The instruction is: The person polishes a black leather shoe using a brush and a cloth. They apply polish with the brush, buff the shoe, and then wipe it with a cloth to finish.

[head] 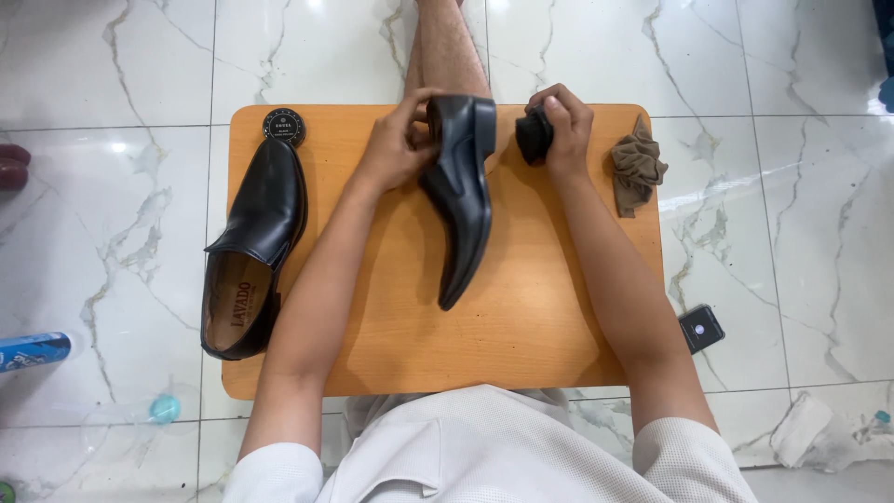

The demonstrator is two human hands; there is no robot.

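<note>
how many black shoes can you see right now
2. One shoe is held on its side by the left hand mid-board; the other shoe lies at the board's left edge.

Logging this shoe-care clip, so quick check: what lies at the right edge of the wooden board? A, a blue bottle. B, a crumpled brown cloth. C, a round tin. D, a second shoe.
B: the brown cloth lies crumpled at the board's right edge, beside the right hand; the tin and second shoe sit on the left side.
</note>
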